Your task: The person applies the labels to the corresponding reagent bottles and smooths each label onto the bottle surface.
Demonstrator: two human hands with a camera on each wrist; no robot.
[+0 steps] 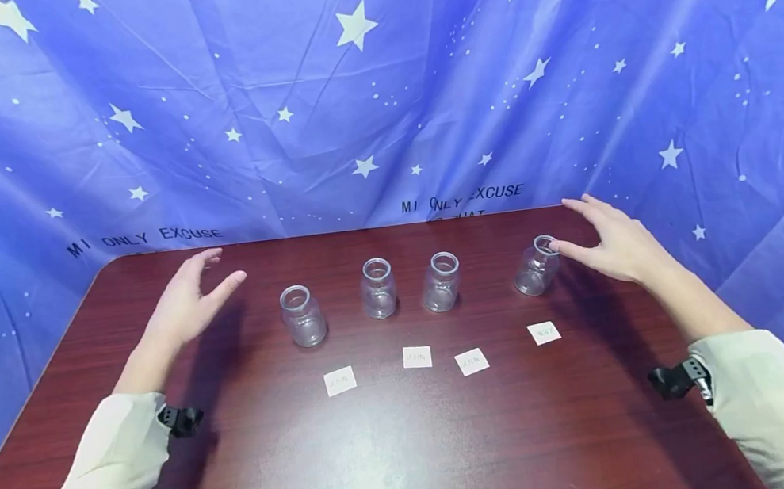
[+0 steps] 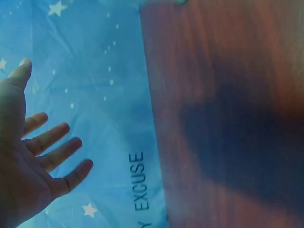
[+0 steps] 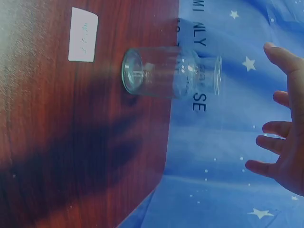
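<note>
Several clear glass jars without lids stand upright in a loose row on the brown table [image 1: 279,463]. The leftmost jar [image 1: 305,321] is the nearest one to my left hand [image 1: 186,302], which hovers to its left with fingers spread and nothing in it. Two middle jars [image 1: 379,292] [image 1: 441,285] stand close together. Beside the rightmost jar [image 1: 535,271] my right hand [image 1: 614,245] is held in the air, its thumb overlapping the rim in the head view. In the right wrist view that hand's fingers are spread and apart from the jar [image 3: 159,73].
In front of the jars lie several small white paper cards with handwriting, among them the leftmost card [image 1: 340,381] and the rightmost card [image 1: 544,332]. A blue star-patterned curtain [image 1: 298,167] hangs behind the table's back edge.
</note>
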